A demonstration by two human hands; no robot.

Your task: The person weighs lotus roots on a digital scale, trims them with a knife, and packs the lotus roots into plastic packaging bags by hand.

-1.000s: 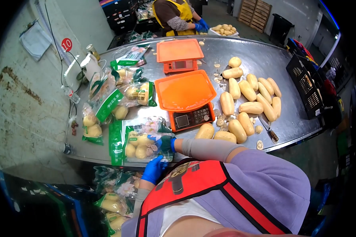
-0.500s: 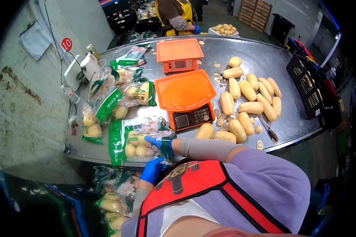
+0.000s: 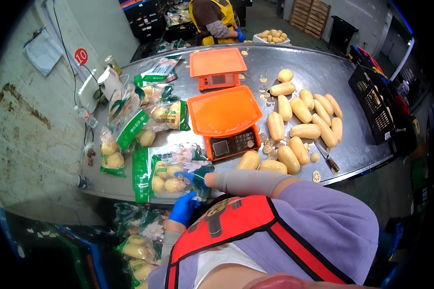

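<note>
A clear-and-green plastic bag [image 3: 142, 180] lies flat at the table's near edge with several lotus root pieces [image 3: 158, 184] inside. My right hand [image 3: 194, 179], blue-gloved, reaches into the bag's mouth, partly covered by its film. Its fingers are stretched out against the lotus root pieces, and nothing is clearly held. Closed at the lower edge of the mouth is my left hand [image 3: 184, 208], also gloved, pinching the bag. Just beyond the bag stands an orange scale [image 3: 224, 111] with a bare pan.
Peeled lotus roots [image 3: 301, 111] and a knife [image 3: 332, 164] lie on the right. Filled bags [image 3: 166, 114] are piled at left. A second scale [image 3: 218, 62] stands behind. Across the table is a co-worker [image 3: 212, 21]. A black crate [image 3: 371, 103] borders the right side.
The lotus root pieces in the bag have shifted slightly, and my right hand has moved a little lower and left among them. My left hand stays at the bag's mouth.
</note>
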